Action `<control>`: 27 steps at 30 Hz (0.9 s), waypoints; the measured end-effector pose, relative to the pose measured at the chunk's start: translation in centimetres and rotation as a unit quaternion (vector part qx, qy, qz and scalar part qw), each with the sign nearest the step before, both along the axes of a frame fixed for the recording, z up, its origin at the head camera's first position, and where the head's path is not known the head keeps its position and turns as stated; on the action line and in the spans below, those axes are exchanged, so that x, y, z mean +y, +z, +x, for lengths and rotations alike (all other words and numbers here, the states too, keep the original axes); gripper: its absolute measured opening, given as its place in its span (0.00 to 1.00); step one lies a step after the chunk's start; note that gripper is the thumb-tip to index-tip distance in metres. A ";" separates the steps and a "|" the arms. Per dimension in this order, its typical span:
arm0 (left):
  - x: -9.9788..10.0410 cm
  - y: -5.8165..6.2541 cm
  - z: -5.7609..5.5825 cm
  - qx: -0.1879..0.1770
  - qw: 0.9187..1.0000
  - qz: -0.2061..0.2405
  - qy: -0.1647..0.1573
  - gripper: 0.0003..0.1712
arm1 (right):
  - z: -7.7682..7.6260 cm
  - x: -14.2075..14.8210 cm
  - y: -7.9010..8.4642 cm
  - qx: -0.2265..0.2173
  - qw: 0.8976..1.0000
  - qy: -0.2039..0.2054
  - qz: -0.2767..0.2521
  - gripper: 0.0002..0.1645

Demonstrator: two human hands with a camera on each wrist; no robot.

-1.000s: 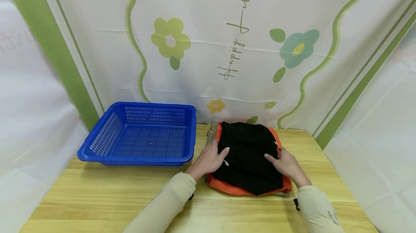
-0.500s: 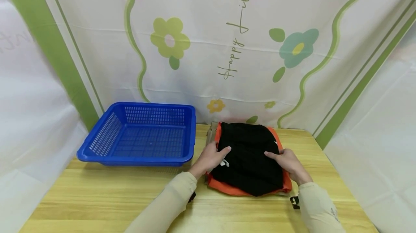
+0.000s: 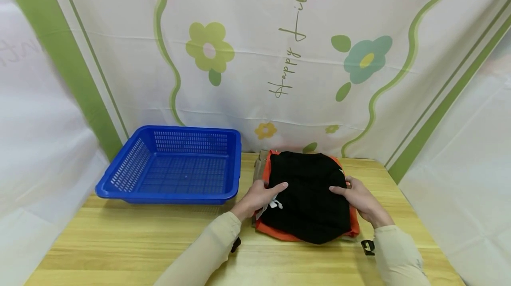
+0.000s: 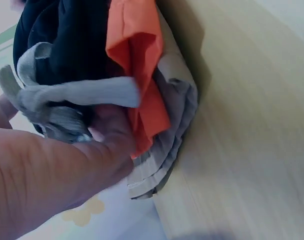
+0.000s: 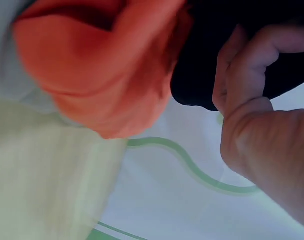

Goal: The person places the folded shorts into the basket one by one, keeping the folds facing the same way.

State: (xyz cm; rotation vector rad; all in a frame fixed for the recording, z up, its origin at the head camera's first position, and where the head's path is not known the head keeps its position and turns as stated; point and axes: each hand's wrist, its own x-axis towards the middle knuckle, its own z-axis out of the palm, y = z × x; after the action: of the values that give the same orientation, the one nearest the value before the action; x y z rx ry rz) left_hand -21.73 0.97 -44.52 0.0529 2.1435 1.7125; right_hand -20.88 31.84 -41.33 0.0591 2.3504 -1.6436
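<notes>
A folded black garment with a pale drawstring lies on top of a small stack. Below it an orange garment shows at the edges, and a khaki garment forms the bottom layer. My left hand grips the black garment's left edge, thumb on top, beside the drawstring. At the right edge my right hand pinches the same garment, its thumb on top and its fingers curled under. In the right wrist view the black edge stands apart from the orange cloth.
A blue plastic basket with slotted walls stands at the left on the wooden table. Behind the table hangs a white curtain printed with flowers. The stack sits near the table's back edge.
Both hands have shifted slightly right, and the black garment has moved a little right and toward me over the orange one. More of the drawstring shows. The basket has stayed put.
</notes>
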 end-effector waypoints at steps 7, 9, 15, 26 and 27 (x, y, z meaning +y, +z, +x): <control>0.1 0.4 0.5 -0.020 1.000 0.000 0.021 0.45 | 0.2 -0.5 1.5 0.016 1.000 0.014 -0.005 0.34; 0.1 0.5 0.6 -0.024 0.999 0.002 0.025 0.45 | 0.3 -0.6 1.8 0.020 1.000 0.022 -0.005 0.35; -0.2 0.2 0.9 -0.037 0.998 0.038 0.019 0.34 | 0.7 -0.9 2.6 0.029 0.999 0.032 -0.001 0.40; -0.8 0.0 1.4 -0.098 0.987 0.130 0.009 0.61 | 1.6 -1.4 4.4 0.053 0.997 0.064 0.009 0.42; -0.8 0.0 1.4 -0.102 0.985 0.139 0.002 0.58 | 1.6 -1.4 4.5 0.056 0.996 0.065 0.009 0.42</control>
State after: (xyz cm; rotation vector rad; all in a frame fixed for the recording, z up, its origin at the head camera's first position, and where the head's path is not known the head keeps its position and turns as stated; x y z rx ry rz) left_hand -20.33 0.14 -44.53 -0.0489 1.7499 1.9187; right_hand -19.24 30.45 -36.85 -0.1835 2.3949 -1.6025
